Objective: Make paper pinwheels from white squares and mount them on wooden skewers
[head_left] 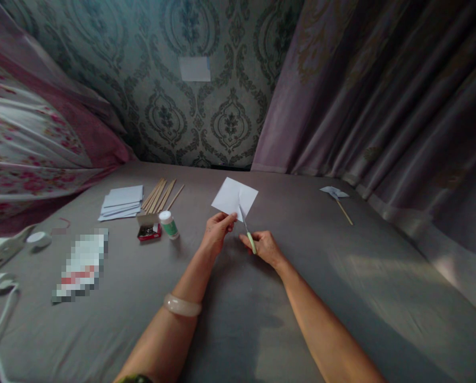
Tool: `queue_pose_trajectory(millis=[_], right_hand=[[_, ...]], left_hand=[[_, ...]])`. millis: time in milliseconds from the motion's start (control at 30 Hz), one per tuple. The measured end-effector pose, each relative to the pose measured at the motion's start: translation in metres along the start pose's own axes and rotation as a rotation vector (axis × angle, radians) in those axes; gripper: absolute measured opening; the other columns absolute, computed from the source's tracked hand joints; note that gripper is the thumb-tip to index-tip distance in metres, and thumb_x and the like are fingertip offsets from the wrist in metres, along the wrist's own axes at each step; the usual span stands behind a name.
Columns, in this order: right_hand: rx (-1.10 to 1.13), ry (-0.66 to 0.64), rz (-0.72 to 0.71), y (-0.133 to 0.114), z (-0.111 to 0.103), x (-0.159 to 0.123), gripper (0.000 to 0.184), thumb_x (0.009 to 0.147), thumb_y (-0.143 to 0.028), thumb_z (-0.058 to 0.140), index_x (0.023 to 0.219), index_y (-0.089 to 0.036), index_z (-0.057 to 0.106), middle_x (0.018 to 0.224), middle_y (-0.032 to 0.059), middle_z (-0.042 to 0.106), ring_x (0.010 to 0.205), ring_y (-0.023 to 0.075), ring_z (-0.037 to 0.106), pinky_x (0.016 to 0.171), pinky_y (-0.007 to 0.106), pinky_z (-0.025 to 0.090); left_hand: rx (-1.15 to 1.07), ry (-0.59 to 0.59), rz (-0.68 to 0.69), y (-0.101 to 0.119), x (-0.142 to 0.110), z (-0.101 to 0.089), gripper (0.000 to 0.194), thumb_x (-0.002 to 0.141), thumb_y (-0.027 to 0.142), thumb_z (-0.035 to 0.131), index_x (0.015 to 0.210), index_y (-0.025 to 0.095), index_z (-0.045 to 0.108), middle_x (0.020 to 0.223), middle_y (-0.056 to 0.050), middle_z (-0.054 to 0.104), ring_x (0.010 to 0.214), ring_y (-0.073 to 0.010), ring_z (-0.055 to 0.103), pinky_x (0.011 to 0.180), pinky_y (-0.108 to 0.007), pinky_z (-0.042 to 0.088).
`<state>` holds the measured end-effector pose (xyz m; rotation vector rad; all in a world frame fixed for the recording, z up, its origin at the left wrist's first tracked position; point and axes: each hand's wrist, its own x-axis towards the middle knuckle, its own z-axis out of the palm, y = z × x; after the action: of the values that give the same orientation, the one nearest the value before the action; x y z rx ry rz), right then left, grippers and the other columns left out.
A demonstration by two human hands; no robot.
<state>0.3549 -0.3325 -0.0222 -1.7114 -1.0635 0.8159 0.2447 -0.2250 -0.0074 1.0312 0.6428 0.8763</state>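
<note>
My left hand [220, 229] pinches the near corner of a square white sheet of paper [230, 194], held up above the grey cloth surface. In my right hand [266, 246] is a pair of scissors [251, 242] with light green handles, the fingers closed around them. The scissor blades reach up over the lower right part of the paper, near its near corner. Whether they are cutting at this instant I cannot tell. Off to the right lies a white paper pinwheel [333, 192] on a wooden stick.
At the left are a stack of white paper [122, 202], several wooden sticks [158, 197], an opened small red box [149, 231] of metal bits and a white-green bottle [169, 224]. A power strip [6, 247] with a white cable lies far left. Curtains [341, 96] hang at the right.
</note>
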Motion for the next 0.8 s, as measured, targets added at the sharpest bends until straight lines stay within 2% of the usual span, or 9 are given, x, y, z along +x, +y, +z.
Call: queue_pose_trajectory(millis=[500,800], right_hand=[[0.003,-0.017,0.019,-0.0010,-0.0004,-0.0005,0.043,0.068,-0.053,0.064,0.049,-0.014,0.058,0.043,-0.0026,0.049,0.043,0.0082,0.040,0.047,0.022,0.031],[0.030,-0.038,0.036,-0.0039,-0.0015,-0.0020,0.044,0.068,-0.053,0.064,0.048,-0.015,0.054,0.045,-0.0025,0.049,0.044,0.0078,0.038,0.047,0.023,0.029]], left_hand=[[0.005,-0.001,-0.003,0.0013,-0.0013,0.0010,0.030,0.055,0.036,0.080,0.056,0.014,0.059,0.054,0.002,0.052,0.048,-0.0058,0.042,0.049,-0.022,0.030],[0.006,-0.001,0.004,0.0038,-0.0028,0.0023,0.030,0.054,0.036,0.079,0.054,0.015,0.058,0.053,0.002,0.052,0.048,-0.0062,0.041,0.049,-0.022,0.030]])
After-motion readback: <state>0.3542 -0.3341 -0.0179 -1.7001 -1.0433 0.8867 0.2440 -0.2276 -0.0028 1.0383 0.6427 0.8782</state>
